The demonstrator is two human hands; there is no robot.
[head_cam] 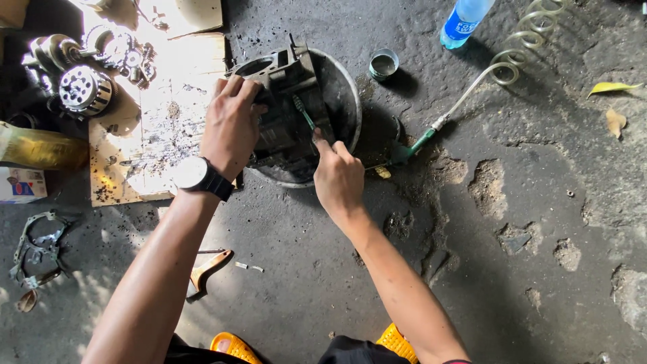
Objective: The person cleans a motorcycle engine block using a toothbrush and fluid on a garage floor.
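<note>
At the bottom edge of the frame sit the toes of two orange sandals (232, 347), with the person's forearms rising from there toward the centre. Left of the left forearm, a small brush with a wooden handle (209, 267) lies on the stained concrete floor (512, 202), and a metal gasket (37, 246) lies at the lower left.

The right hand (339, 178), just right of centre, is clenched around a green toothbrush (303, 112), whose head is pressed against a dark engine casing (283, 101). The left hand (231, 127), wearing a wristwatch (199, 175), grips the casing's left side with fingers curled over its top edge. The casing stands tilted inside a round metal basin (347, 118) in the upper middle of the frame.

Left of the basin, a sunlit cardboard sheet (168, 121) carries gears and clutch parts (84, 87). Right of the basin lies a green-tipped air gun (414, 145) on a coiled hose (532, 34). Farther up stand a small tin can (383, 65) and a blue plastic bottle (464, 20).
</note>
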